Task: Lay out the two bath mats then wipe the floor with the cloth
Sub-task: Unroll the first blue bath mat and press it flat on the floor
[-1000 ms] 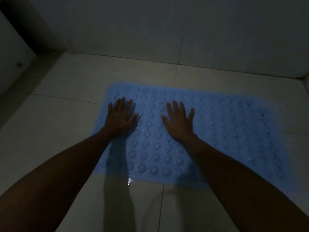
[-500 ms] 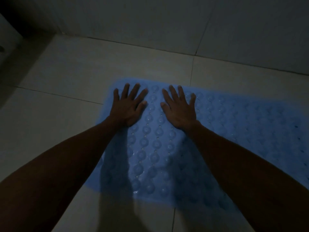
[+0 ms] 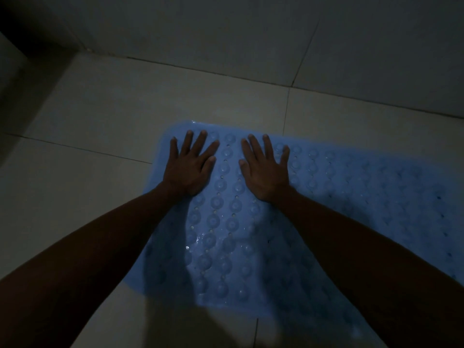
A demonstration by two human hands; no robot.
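Observation:
A light blue rubber bath mat (image 3: 351, 197) covered with round suction bumps lies flat on the pale tiled floor (image 3: 100, 146). It stretches from the centre to the right edge of the view. My left hand (image 3: 189, 165) presses palm down on the mat's far left corner, fingers spread. My right hand (image 3: 266, 169) lies flat beside it, a little to the right, fingers also spread. Neither hand holds anything. No second mat and no cloth are in view.
A tiled wall (image 3: 251, 33) rises just beyond the mat's far edge. A dark recess (image 3: 22, 28) sits in the upper left corner. Bare floor tiles extend to the left of the mat. The light is dim.
Both hands have slid up the mat to its far left corner and closer together. The view has shifted so the mat reaches further right.

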